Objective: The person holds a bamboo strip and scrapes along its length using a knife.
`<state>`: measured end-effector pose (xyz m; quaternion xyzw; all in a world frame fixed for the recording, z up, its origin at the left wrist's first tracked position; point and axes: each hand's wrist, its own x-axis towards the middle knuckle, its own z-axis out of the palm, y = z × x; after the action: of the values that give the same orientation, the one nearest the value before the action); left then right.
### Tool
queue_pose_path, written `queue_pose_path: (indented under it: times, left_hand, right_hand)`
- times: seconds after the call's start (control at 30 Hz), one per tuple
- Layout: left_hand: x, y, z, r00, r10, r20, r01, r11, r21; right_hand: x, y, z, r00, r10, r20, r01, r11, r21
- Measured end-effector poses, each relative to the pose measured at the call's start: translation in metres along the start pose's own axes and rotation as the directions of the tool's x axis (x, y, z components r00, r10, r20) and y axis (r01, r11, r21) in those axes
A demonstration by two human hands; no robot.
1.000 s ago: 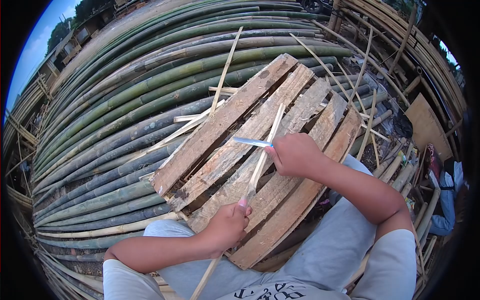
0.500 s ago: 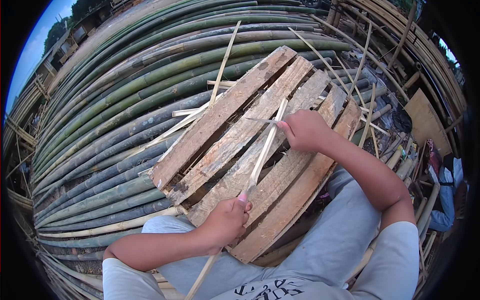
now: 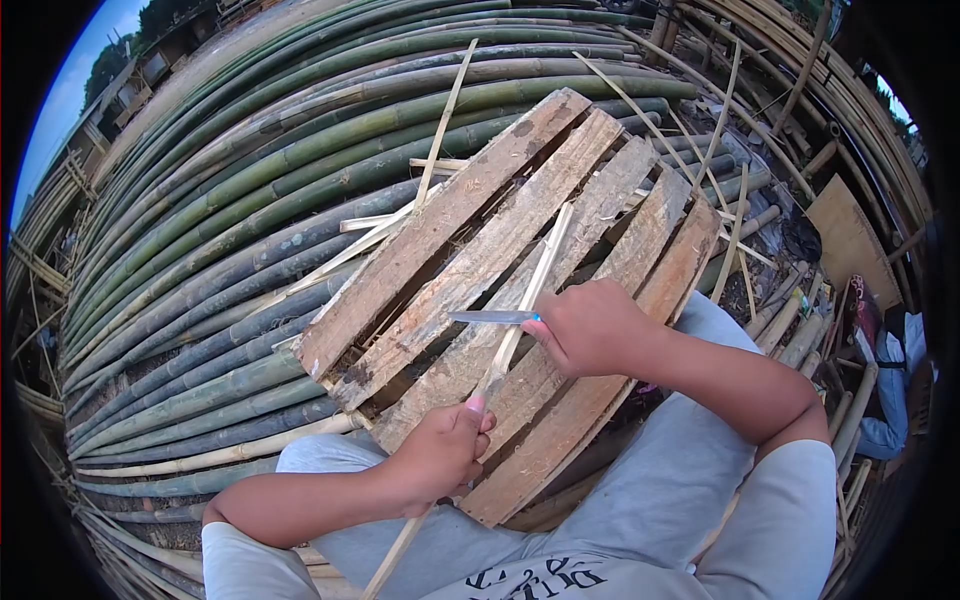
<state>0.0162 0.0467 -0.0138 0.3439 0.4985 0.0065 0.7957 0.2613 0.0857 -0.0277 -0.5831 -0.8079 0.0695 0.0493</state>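
My left hand is closed round a pale bamboo strip, which slants up and away over a slatted wooden platform. The strip's lower end comes out below that hand, over my lap. In my right hand is a knife, its blade pointing left and lying across the strip at about the strip's middle. Fingers wrapped round the handle hide most of it; a bit of blue shows by the thumb. Small shavings lie on the platform's boards.
Long green bamboo poles lie side by side beyond and left of the platform. Loose split strips rest on them and at the right. A plywood piece and blue cloth are at the far right.
Over the last second my right hand and the knife first moved up along the strip, then came back down it, nearer my left hand. My left hand stays gripping the strip, shifted slightly left.
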Motion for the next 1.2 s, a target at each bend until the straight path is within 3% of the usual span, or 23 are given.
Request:
queue_pose_path:
  times: [0.07,0.17,0.2,0.27,0.5,0.57,0.63,0.67,0.7,0.77,0.8,0.83,0.9,0.93,0.97,1.03,1.1,1.17,1.2]
  left_hand:
    - [0.001,-0.002,0.000,1.000,0.023,-0.001,-0.023,1.000,-0.003]
    - [-0.001,0.003,0.003,0.999,0.029,-0.028,-0.028,0.999,0.025]
    - [-0.001,0.004,0.002,0.999,0.041,-0.027,-0.040,0.999,0.028]
    - [-0.001,-0.001,0.000,1.000,0.001,0.004,-0.001,1.000,0.001]
    - [0.003,0.003,-0.001,0.999,0.029,-0.018,-0.028,0.999,0.018]
    - [0.005,0.001,0.000,0.999,0.031,-0.013,-0.030,0.998,0.047]
    - [0.005,0.002,0.001,0.999,0.032,-0.010,-0.031,0.999,0.041]
    - [0.004,0.001,0.002,1.000,0.024,-0.006,-0.024,0.999,0.033]
    - [0.004,0.000,0.002,1.000,0.009,-0.007,-0.009,0.999,0.031]
    - [0.003,0.003,0.003,1.000,0.019,-0.021,-0.019,1.000,0.000]
    - [0.003,0.002,0.003,1.000,0.021,-0.019,-0.021,1.000,0.003]
    - [0.003,0.001,0.001,1.000,0.016,-0.013,-0.016,1.000,0.009]
    - [0.002,0.000,0.000,1.000,0.019,-0.006,-0.019,1.000,0.011]
    - [0.001,-0.002,0.000,1.000,0.019,0.003,-0.019,1.000,0.012]
    - [-0.001,-0.004,0.000,1.000,0.008,0.012,-0.008,1.000,0.013]
    - [-0.003,-0.003,0.001,1.000,-0.007,0.021,0.007,1.000,-0.016]
    - [-0.002,0.000,0.000,0.999,0.006,0.031,-0.005,0.999,-0.035]
    - [0.001,0.003,-0.001,1.000,0.003,-0.010,-0.003,1.000,0.000]
    - [0.001,0.003,-0.001,1.000,0.012,-0.010,-0.012,1.000,0.002]
  right_hand:
    - [0.009,0.021,0.001,0.982,0.181,-0.046,-0.184,0.981,-0.069]
    - [0.019,0.040,0.001,0.959,0.267,-0.094,-0.276,0.956,-0.103]
    - [0.014,0.027,-0.001,0.959,0.264,-0.104,-0.275,0.955,-0.110]
    - [-0.004,-0.011,0.002,0.997,0.038,0.064,-0.037,0.999,-0.002]
    - [0.016,0.032,0.003,0.970,0.243,-0.028,-0.243,0.970,0.001]
    - [0.000,0.002,-0.002,0.988,0.152,-0.012,-0.152,0.988,0.010]
    - [-0.011,-0.016,-0.005,0.988,-0.043,0.145,0.036,0.998,0.054]
    - [-0.007,-0.001,0.000,0.999,-0.002,0.049,0.000,0.999,0.049]
    - [0.000,0.020,0.005,0.998,0.000,0.058,-0.004,0.998,0.061]
    - [0.016,0.057,0.006,0.984,0.162,-0.067,-0.166,0.984,-0.058]
    - [0.015,0.047,0.005,0.975,0.217,-0.051,-0.218,0.975,-0.032]
    - [0.011,0.030,0.004,0.975,0.216,-0.059,-0.219,0.975,-0.037]
    - [-0.006,-0.005,0.003,0.997,-0.002,0.083,-0.006,0.996,0.093]
    - [-0.011,-0.011,-0.002,0.991,-0.076,0.110,0.072,0.996,0.043]
    - [-0.006,-0.003,-0.002,0.990,-0.079,0.114,0.074,0.996,0.047]
    - [0.007,0.031,0.000,0.988,0.151,0.000,-0.151,0.988,0.002]
    - [0.013,0.049,0.003,0.990,0.127,-0.064,-0.131,0.989,-0.074]
    - [0.008,0.023,0.003,0.990,0.138,-0.027,-0.138,0.990,0.010]
    - [0.000,0.004,0.004,1.000,0.018,0.022,-0.020,0.995,0.098]
